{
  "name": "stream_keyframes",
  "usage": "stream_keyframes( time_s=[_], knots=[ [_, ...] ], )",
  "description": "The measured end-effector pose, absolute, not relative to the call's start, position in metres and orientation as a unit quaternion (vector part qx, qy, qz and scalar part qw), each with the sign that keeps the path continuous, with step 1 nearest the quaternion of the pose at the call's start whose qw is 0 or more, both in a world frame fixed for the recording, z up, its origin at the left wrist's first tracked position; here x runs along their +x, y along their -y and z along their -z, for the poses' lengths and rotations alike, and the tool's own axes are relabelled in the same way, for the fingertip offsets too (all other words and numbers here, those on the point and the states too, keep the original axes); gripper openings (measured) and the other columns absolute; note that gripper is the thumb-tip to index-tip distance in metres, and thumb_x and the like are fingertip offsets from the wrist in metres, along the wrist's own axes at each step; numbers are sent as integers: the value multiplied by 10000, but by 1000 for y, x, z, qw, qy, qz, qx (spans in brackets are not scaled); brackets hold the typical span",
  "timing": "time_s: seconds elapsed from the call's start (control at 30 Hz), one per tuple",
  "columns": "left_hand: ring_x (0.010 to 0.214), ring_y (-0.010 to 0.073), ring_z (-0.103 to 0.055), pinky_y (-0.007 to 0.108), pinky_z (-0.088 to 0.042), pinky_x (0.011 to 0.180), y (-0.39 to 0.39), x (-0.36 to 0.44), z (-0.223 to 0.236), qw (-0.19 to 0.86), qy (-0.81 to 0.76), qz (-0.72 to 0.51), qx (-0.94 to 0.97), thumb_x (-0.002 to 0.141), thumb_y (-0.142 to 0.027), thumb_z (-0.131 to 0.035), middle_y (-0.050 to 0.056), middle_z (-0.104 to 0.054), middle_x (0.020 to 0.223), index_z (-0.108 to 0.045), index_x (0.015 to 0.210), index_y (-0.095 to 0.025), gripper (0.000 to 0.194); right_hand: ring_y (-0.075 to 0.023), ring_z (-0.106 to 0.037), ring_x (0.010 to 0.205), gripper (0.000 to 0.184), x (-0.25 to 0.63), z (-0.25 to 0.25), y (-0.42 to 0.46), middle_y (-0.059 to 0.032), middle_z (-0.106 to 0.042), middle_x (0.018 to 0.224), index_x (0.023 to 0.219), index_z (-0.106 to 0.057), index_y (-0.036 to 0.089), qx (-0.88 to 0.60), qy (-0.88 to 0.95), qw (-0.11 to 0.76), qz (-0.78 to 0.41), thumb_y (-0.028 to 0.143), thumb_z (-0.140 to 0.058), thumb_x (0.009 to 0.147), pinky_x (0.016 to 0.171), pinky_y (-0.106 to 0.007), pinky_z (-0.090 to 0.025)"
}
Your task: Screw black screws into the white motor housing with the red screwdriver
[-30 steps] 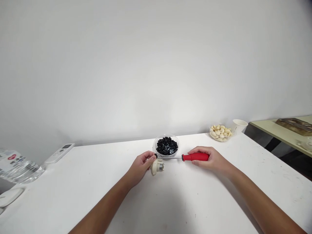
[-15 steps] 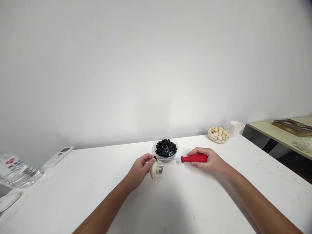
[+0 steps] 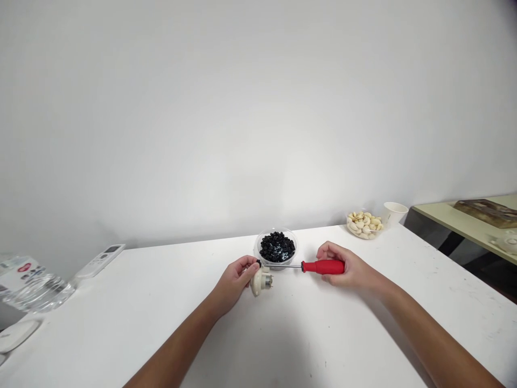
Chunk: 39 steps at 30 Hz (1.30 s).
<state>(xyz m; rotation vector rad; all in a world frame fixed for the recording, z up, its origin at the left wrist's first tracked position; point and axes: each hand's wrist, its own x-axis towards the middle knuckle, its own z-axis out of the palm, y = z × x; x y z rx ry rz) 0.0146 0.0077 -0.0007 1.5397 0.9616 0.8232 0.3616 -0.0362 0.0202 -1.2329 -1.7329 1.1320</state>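
Left hand (image 3: 233, 278) closed around the cream plastic housing of a small DC motor (image 3: 260, 282), motor just in front of the palm, above a white table (image 3: 133, 323). Right hand (image 3: 347, 268) gripping the red handle of a screwdriver (image 3: 323, 267), thin steel shaft lying level, tip at a black part on the motor's top edge. Just behind the shaft, clear plastic bowl (image 3: 276, 230) of black dried berries (image 3: 277, 247). Back right, bowl of garlic cloves (image 3: 363, 224) beside paper cup (image 3: 395, 213). Far left, white remote control (image 3: 100, 261) near water bottle (image 3: 34, 285).
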Motion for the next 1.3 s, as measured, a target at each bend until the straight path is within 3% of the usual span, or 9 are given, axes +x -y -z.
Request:
stream_keyframes(
  time_s=[0.17, 0.93, 1.3],
  knots=[
    [677, 129, -408, 241, -370, 639, -8, 15, -2, 534, -410, -351, 651, 968, -536, -608, -24, -494, 763, -615, 945, -175, 362, -142, -499, 700, 254, 362, -23, 38, 25, -561, 817, 924, -555, 222, -482, 676, 356, -428, 74, -644, 737, 579, -241, -362],
    [711, 148, -457, 265, -399, 671, -5, 15, -5, 540, -411, -347, 647, 967, -554, -593, -3, -520, 803, -602, 961, -170, 385, -164, -535, 708, 254, 361, -22, 38, -1, -600, 848, 939, -597, 225, -475, 683, 363, -420, 110, -666, 723, 588, -258, -391],
    [702, 136, -407, 252, -366, 659, -7, 15, -1, 534, -412, -347, 651, 978, -552, -584, -18, -482, 786, -591, 944, -170, 383, -167, -555, 722, 264, 360, -23, 38, 2, -617, 872, 964, -613, 225, -478, 686, 369, -405, 117, -658, 728, 596, -256, -408]
  ],
)
